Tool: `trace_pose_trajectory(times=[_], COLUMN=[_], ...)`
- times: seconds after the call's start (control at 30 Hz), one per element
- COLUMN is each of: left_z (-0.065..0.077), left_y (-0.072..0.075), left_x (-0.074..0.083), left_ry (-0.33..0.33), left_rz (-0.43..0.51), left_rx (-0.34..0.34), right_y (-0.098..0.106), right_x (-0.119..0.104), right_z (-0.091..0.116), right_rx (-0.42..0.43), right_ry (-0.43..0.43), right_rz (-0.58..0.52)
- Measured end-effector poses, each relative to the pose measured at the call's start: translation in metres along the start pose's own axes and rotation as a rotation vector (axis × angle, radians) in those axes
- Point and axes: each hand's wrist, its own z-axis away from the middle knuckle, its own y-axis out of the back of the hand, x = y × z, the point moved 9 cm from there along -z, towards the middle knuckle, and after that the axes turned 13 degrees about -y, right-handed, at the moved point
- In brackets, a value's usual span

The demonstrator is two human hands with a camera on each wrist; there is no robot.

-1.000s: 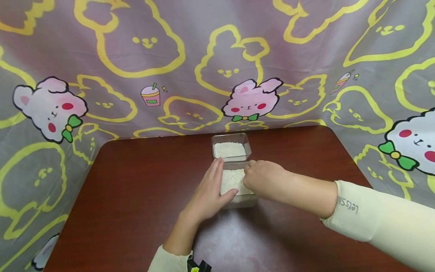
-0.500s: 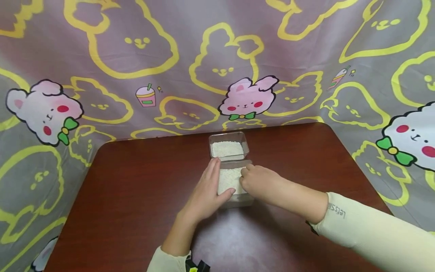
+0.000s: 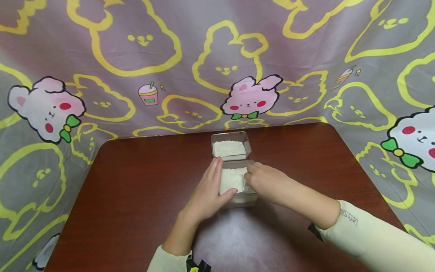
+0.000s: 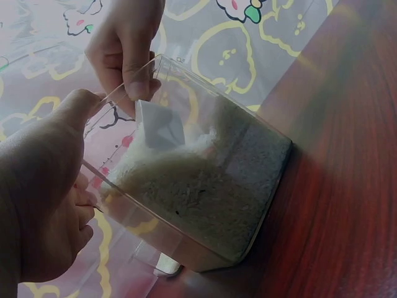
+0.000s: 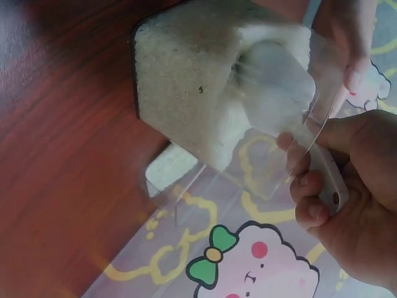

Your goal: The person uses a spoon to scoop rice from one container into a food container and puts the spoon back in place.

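A clear, deep container (image 3: 239,202) filled with rice (image 4: 205,180) stands on the table. My left hand (image 3: 207,192) holds its left side, fingers along the outer wall and thumb over the near rim. With curled fingers my right hand (image 3: 263,181) grips the handle of a translucent white scoop (image 5: 273,87) at the container's right side. The scoop's head is inside the container, against the rice, which slopes around it in the right wrist view. The wrist views show the container through its clear walls. In the head view, my right hand hides most of the scoop.
A smaller clear box (image 3: 231,147) with rice in it stands directly behind the container. Both are on a dark red-brown wooden table (image 3: 146,181). A cartoon-printed cloth (image 3: 190,49) hangs behind the table and along its sides.
The white scoop head now shows beside my right fingers in the head view, where it was hidden before. My right hand has shifted slightly; the left hand keeps its place on the container.
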Motion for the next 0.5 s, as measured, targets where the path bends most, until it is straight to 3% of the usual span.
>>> trace_pose_trajectory(times=[0.13,0.5], left_z=[0.0,0.0], left_y=[0.0,0.0], left_x=[0.0,-0.001], left_ry=[-0.001,0.006], left_rz=[-0.004,0.002], left_rx=[0.006,-0.001], right_y=[0.006,0.01], right_x=[0.002,0.023], right_z=[0.005,0.022], right_rx=[0.063,0.132], right_ry=[-0.004,-0.149], right_rz=[-0.028,-0.225])
